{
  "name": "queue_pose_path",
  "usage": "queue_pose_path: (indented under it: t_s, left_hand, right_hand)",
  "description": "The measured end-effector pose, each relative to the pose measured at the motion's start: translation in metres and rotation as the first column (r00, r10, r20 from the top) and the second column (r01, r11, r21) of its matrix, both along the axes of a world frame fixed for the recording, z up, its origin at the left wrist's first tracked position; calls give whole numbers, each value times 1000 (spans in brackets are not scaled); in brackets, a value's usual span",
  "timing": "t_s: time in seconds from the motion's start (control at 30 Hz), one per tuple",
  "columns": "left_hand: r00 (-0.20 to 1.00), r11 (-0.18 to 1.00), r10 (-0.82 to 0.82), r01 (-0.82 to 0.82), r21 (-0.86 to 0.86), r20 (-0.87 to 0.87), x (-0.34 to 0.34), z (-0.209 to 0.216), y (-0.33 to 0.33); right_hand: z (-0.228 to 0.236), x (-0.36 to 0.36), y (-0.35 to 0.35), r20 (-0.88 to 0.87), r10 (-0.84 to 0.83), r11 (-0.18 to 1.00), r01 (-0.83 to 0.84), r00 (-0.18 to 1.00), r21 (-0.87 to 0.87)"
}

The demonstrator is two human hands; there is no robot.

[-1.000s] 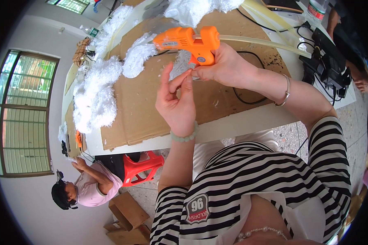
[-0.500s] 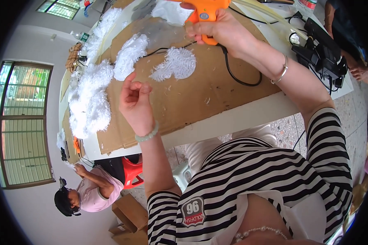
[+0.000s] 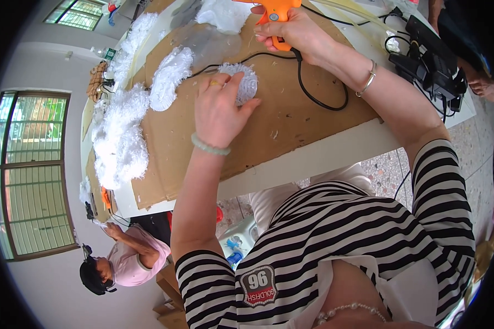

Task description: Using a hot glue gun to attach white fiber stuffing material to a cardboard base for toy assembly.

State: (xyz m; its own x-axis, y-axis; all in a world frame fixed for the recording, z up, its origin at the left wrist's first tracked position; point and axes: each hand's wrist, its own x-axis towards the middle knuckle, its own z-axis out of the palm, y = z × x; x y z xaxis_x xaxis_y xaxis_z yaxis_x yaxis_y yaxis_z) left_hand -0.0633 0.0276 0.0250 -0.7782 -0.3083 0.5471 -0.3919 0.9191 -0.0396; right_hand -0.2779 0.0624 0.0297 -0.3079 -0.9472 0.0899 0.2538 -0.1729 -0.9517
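My right hand (image 3: pixel 295 33) grips an orange hot glue gun (image 3: pixel 281 11) at the far middle of the table, its black cord looping down over the cardboard. Above a white, feathery, leaf-like piece (image 3: pixel 249 86) hangs my left hand (image 3: pixel 219 109), back of the hand up, thumb spread from the fingers. The hand hides the left part of that piece, and whether the fingertips touch it is unclear. Another white fluffy piece (image 3: pixel 170 77) lies to the left of the hand.
Brown cardboard (image 3: pixel 291 118) covers much of the white table. White fluffy material (image 3: pixel 121 134) is heaped along the left, with a white clump (image 3: pixel 225 13) at the back. Black power adapters (image 3: pixel 433 68) crowd the right. A co-worker in pink (image 3: pixel 140 257) sits at the left.
My left hand has moved right from beside the fluffy piece to over the feathery one, its curled fingers spreading. My right hand keeps the glue gun, shifted slightly.
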Motion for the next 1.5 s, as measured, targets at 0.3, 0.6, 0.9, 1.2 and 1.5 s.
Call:
queue_pose_path:
  t_s: [0.3,0.6,0.9,1.2,1.5]
  left_hand:
    - [846,631,343,114,767,-407,-2,27,-32]
    - [512,243,756,360,901,-408,94,9,2]
    - [480,576,765,-208,791,-430,180,-2,7]
    - [961,975,199,-173,-141,191,92,13,19]
    - [557,324,629,447,834,-542,107,-5,-30]
  right_hand:
    - [1,-4,-1,44,43,999,-42,998,-10]
    - [6,3,-2,182,101,994,-91,978,-64]
    - [5,10,2,91,83,996,-81,992,-25]
    - [0,4,3,77,125,992,-124,989,-23]
    - [-4,2,0,121,97,995,-97,988,-4]
